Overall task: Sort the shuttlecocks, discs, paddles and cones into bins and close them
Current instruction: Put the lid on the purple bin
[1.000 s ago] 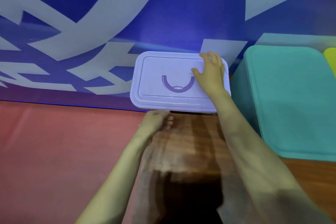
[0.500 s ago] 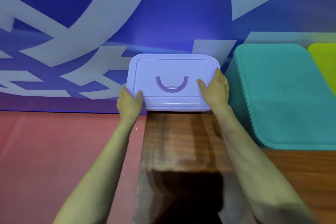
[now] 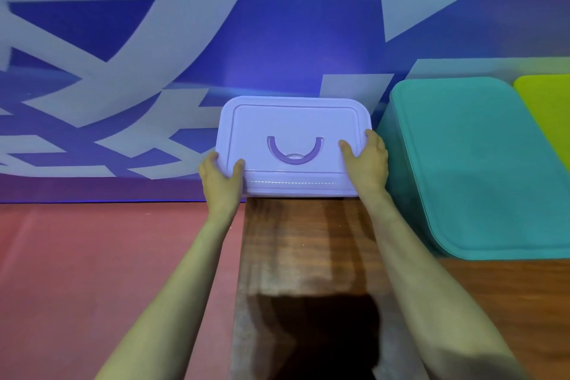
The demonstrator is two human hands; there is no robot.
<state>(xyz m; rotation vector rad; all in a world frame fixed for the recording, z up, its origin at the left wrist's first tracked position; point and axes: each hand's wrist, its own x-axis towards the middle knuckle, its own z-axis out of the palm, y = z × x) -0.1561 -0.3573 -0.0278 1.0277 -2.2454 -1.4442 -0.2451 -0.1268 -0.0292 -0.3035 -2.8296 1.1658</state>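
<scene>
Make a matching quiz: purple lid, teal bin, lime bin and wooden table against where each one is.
1 purple lid
2 teal bin
3 lime bin
4 wooden table

A far right edge of view
B beneath the bins
C gripped by left hand and right hand
D between the other two bins

Pairs: 1-C, 2-D, 3-A, 4-B

Pale lilac rectangular plastic lid (image 3: 293, 120) with darker purple U-shaped handle (image 3: 295, 152); right of it teal plastic lid (image 3: 481, 170), lime-green lid (image 3: 549, 102) beyond; behind, blue-and-grey patterned wall (image 3: 277, 25).
</scene>
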